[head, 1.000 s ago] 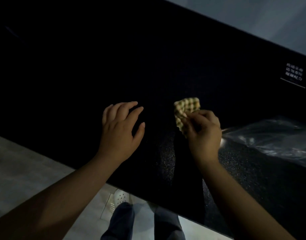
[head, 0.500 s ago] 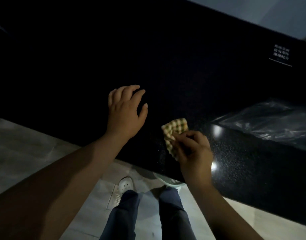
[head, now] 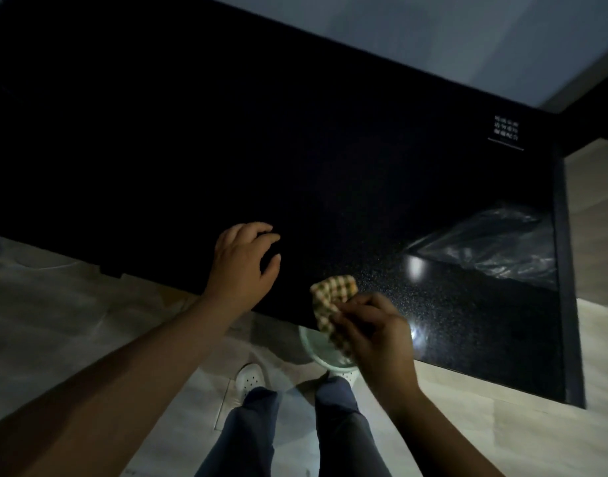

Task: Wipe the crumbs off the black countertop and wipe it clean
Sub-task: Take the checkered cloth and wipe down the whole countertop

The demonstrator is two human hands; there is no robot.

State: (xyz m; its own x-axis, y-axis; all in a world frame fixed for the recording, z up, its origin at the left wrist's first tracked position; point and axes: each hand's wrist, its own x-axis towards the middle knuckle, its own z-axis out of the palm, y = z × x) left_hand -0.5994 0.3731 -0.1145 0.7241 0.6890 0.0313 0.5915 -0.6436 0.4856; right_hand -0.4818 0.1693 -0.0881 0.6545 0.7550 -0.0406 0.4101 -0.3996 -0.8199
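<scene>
Two bare hands over the near edge of the black countertop. Left hand lies palm down on the counter right at the front edge, fingers loosely curled and spread, nothing in it. Right hand is pinched closed on a checkered yellow-brown cloth, gripping its lower part between thumb and fingertips. Upper part of the cloth sticks out above the fingers and overlaps the counter's front edge; can't tell if it actually touches the surface. Cloth sits to the right of the left hand, clearly apart from it, a gap of bare counter between them.

Below the right hand and cloth, off the counter edge, a pale round bowl, partly hidden by the hand; its contents can't be made out. Crumbs can't be picked out, only a fine speckle on the lit right part of the surface. Crinkled clear plastic sheet lies on the counter's far right end, well apart from both hands. White printed label near the back right corner, text unreadable. Dark trousers and a white perforated shoe on a light floor below.
</scene>
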